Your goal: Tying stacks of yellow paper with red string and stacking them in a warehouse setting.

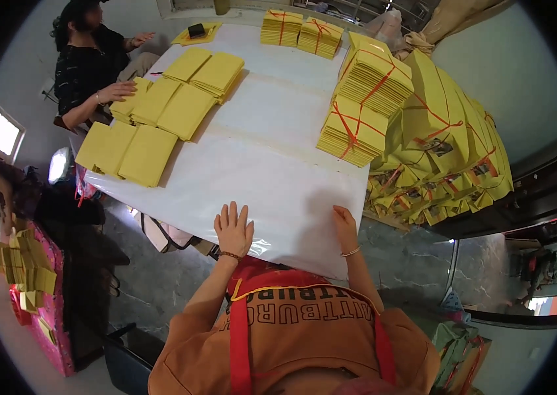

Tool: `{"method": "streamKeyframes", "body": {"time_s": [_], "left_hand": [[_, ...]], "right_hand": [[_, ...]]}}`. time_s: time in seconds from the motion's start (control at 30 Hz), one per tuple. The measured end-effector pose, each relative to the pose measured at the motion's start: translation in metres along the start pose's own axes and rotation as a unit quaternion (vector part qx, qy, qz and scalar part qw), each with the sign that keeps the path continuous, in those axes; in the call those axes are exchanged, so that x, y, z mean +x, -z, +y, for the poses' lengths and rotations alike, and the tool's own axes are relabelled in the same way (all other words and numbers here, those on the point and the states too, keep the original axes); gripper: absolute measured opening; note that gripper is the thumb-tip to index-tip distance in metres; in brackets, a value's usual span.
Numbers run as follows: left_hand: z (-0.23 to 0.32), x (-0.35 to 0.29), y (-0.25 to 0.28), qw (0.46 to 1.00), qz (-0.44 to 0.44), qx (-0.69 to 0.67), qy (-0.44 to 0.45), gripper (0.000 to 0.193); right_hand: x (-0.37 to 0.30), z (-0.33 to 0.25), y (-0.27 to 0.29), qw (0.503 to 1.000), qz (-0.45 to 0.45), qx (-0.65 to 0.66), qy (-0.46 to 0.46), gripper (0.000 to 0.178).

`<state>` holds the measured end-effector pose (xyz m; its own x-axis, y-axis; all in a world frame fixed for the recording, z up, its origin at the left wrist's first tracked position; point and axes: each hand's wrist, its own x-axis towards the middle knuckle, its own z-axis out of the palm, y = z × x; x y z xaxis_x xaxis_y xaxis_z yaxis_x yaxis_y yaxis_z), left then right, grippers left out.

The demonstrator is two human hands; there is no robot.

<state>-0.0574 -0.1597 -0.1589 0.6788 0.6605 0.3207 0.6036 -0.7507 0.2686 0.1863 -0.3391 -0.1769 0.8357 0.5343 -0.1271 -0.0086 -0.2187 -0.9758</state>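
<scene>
My left hand (pixel 233 230) lies flat near the close edge of the white-covered table (pixel 272 158), its fingers spread and nothing in it. My right hand (pixel 345 225) is at the table's near right corner, turned on its side with the fingers curled in. I see nothing in it. Farther left on the table lie stacks of yellow envelopes (pixel 149 155), out of reach of both hands. To the right of the far side stand yellow bundles (pixel 352 135) tied with red string, one piled on another.
Two more tied bundles (pixel 282 28) stand at the far edge. A large heap of yellow bundles (pixel 446 131) rises beside the table's right. Across the left corner, a seated person (pixel 91 72) rests a hand on the envelopes. A pink-covered table (pixel 51 329) with yellow stacks stands lower left.
</scene>
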Motion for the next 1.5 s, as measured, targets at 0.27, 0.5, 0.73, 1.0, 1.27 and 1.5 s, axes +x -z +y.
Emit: {"method": "streamKeyframes", "body": {"time_s": [0.27, 0.5, 0.73, 1.0, 1.27, 1.5], "left_hand": [[-0.004, 0.007, 0.004, 1.000, -0.012, 0.005, 0.004, 0.045], [-0.010, 0.005, -0.005, 0.998, -0.054, -0.029, -0.002, 0.047], [0.000, 0.067, 0.000, 0.969, -0.121, -0.215, 0.028, 0.039], [0.099, 0.264, -0.013, 0.834, -0.023, -0.510, -0.210, 0.039], [0.158, 0.381, 0.009, 0.732, -0.067, -0.675, -0.067, 0.064], [0.181, 0.405, 0.004, 0.642, -0.264, -0.718, 0.051, 0.083]], "right_hand": [[0.007, -0.007, -0.010, 0.998, 0.036, 0.020, -0.041, 0.021], [0.004, -0.009, -0.012, 0.996, 0.057, 0.029, -0.058, 0.021], [0.024, -0.072, 0.000, 0.955, 0.264, 0.123, -0.058, 0.020], [0.089, -0.173, 0.022, 0.969, 0.216, 0.099, 0.069, 0.039], [0.216, -0.242, 0.055, 0.964, 0.168, 0.200, 0.044, 0.075], [0.250, -0.254, 0.054, 0.958, 0.048, 0.275, 0.065, 0.051]]}}
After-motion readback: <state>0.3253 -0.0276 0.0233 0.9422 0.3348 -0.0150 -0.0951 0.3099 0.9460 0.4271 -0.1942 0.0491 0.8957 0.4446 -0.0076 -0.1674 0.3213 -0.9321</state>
